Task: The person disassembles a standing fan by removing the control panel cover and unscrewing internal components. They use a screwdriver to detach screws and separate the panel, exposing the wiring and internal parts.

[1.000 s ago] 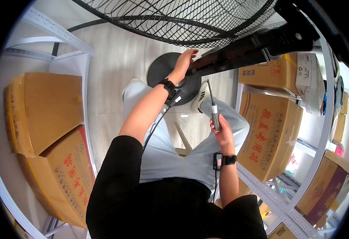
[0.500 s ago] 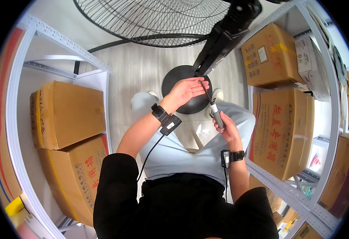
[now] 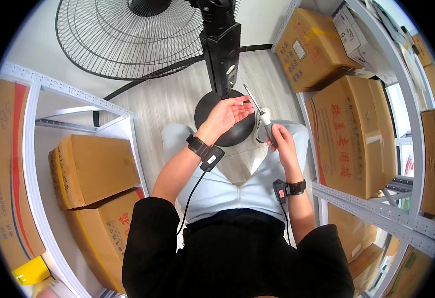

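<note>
My right hand is closed around the grey handle of a screwdriver. It has a white collar, and its metal shaft points up and to the left. Beside the shaft, my left hand is turned palm up, thumb and forefinger together at a tiny dark piece too small to name. The other fingers of that hand are loosely curled. Behind my hands rises the black pole of a stand fan, set on a round black base. Two pale oblong marks or slots show on the pole's side.
The fan's wire cage fills the upper left. Metal shelving stands at my left with cardboard boxes. Another rack on my right holds several cartons. Cables run from black wrist devices along my arms.
The view has shifted, so more of the fan and pole shows. The screwdriver tip has come away from my left fingers, and my left thumb and forefinger have drawn together.
</note>
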A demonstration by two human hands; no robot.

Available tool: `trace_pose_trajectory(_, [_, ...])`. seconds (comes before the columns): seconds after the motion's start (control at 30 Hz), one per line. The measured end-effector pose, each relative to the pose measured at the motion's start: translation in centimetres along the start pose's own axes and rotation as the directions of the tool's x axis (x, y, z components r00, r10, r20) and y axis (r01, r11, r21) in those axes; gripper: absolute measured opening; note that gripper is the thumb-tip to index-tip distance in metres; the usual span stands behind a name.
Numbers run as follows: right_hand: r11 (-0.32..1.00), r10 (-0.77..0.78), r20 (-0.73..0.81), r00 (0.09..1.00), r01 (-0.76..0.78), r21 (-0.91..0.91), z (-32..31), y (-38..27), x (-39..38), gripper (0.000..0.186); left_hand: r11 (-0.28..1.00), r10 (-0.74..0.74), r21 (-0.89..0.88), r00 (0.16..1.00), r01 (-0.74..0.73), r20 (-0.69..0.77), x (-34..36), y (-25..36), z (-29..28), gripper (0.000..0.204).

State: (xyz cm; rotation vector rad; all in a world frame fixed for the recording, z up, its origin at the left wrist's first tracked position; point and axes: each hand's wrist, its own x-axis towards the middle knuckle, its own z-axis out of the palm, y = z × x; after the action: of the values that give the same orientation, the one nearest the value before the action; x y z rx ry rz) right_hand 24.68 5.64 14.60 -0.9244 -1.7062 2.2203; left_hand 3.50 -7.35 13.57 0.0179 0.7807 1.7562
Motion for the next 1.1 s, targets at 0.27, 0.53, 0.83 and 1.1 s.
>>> trace_pose_trajectory(0.27, [0.93, -0.225, -0.061, 0.972, 0.195, -0.312, -0.5, 0.4, -0.1, 0.033, 0.998, 0.028, 0.057, 0.997, -0.032, 0.067, -1.3, -0.2, 3.2, 0.025])
trace_pose_trajectory(0.53, [0.605, -0.701, -0.002, 0.713, 0.593, -0.532, 3.3, -5.5, -1.1, 0.032, 0.974, 0.12, 0.188, 0.992, -0.124, 0.031, -3.1, -0.7, 6.1, 0.019])
trace_pose_trajectory(0.83, [0.422, -0.818, 0.026, 0.575, 0.63, -0.652, 5.3, -6.5, 0.5, 0.023, 0.967, 0.141, 0.215, 0.99, -0.14, 0.008, -3.7, -0.4, 7.4, 0.019])
trace_pose_trajectory(1.1, [0.319, -0.876, 0.04, 0.481, 0.638, -0.7, 3.2, -6.2, 0.9, 0.014, 0.96, 0.144, 0.249, 0.989, -0.132, -0.031, -2.3, -1.0, 7.8, 0.018])
